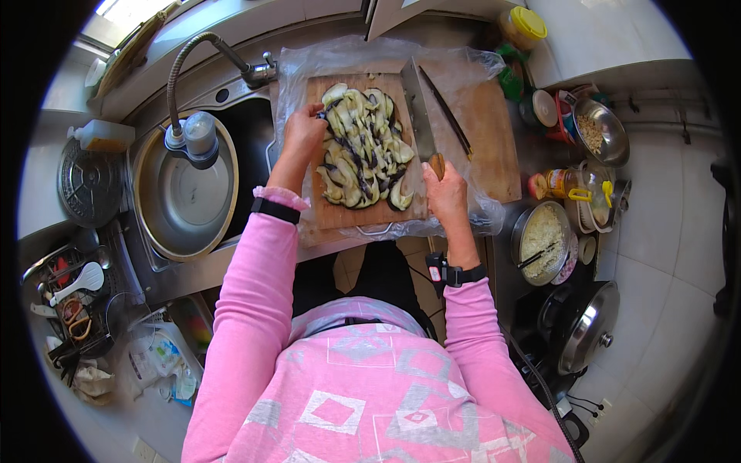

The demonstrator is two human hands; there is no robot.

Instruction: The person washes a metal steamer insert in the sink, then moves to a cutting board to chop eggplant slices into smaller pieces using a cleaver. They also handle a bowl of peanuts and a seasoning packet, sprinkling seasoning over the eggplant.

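A spread of soft, pale eggplant strips (367, 147) with dark purple skin lies on a wooden cutting board (340, 218). My right hand (446, 193) is wrapped round the wooden handle of a cleaver (418, 108), whose blade stands on edge along the right side of the eggplant. At the upper left of the eggplant is my left hand (303, 137), its fingers curled together against the strips' edge; what they pinch, if anything, is hidden. Dark chopsticks (445, 112) lie right of the blade on a second wooden board (490, 158).
Clear plastic sheeting (332, 58) lies under the boards. To the left, a metal basin (185, 193) sits in the sink below a flexible faucet (181, 73). On the right stand a bowl of pale shreds with chopsticks (543, 243), a peanut bowl (600, 131), an oil bottle (567, 184) and a lidded pot (590, 332).
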